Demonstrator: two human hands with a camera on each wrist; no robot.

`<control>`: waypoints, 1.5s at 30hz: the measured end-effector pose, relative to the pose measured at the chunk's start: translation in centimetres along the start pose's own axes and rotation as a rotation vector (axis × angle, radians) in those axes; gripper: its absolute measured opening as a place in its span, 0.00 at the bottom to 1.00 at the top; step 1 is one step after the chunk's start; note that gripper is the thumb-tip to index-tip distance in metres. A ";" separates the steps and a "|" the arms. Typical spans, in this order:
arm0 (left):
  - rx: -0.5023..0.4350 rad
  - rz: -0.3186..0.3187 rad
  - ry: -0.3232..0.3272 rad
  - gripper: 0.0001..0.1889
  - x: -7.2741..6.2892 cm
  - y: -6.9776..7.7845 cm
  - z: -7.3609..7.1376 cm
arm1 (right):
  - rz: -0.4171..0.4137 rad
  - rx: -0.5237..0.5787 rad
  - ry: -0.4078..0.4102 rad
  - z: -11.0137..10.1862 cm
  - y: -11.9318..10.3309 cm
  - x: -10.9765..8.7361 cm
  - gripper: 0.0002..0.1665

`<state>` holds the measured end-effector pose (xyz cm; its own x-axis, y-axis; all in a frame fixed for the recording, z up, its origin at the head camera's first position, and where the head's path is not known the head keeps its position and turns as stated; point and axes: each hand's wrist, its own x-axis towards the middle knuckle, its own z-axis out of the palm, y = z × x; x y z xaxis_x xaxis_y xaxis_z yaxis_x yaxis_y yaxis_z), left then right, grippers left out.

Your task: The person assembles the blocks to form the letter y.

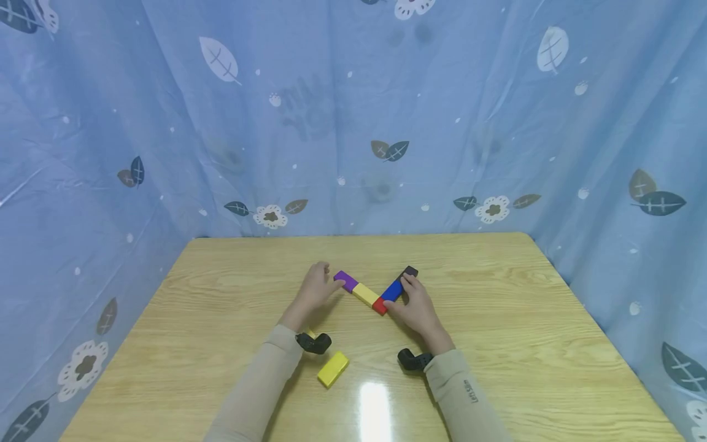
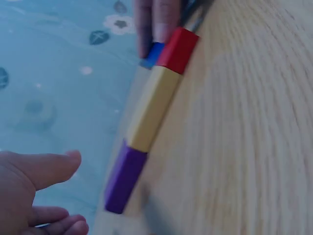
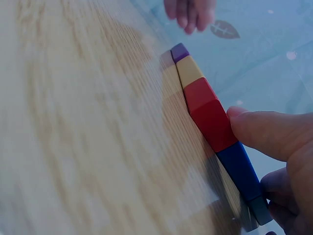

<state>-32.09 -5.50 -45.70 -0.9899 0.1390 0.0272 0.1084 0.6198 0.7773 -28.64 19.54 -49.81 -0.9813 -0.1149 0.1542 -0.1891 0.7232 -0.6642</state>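
On the table a row of coloured blocks forms a V: a purple block (image 1: 347, 281), a pale yellow block (image 1: 365, 294), a red block (image 1: 379, 306), a blue block (image 1: 392, 291) and a black block (image 1: 410, 271). My right hand (image 1: 415, 308) is over the right arm of the V, holding the blue block, its thumb by the red one and its fingers near the black end. Beside the purple block is my left hand (image 1: 313, 290), holding nothing. The left wrist view shows a gap between this hand's thumb (image 2: 54, 169) and the purple block (image 2: 126, 178).
A bright yellow block (image 1: 333, 369) lies nearer the person, between the forearms. Another yellow piece (image 1: 311, 333) is mostly hidden by the left wrist and its black camera (image 1: 313, 343). A blue patterned curtain (image 1: 342, 123) hangs behind the wooden table (image 1: 248, 252) and along its sides.
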 end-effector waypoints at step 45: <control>0.017 0.374 -0.617 0.39 -12.4 -4.0 -1.2 | 0.004 -0.037 -0.043 -0.3 -0.2 0.2 0.49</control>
<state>-20.34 -10.62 -48.37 -0.6551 0.7518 -0.0746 0.4359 0.4567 0.7755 -28.76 19.59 -49.48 -0.9828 -0.1407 0.1199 -0.1849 0.7484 -0.6370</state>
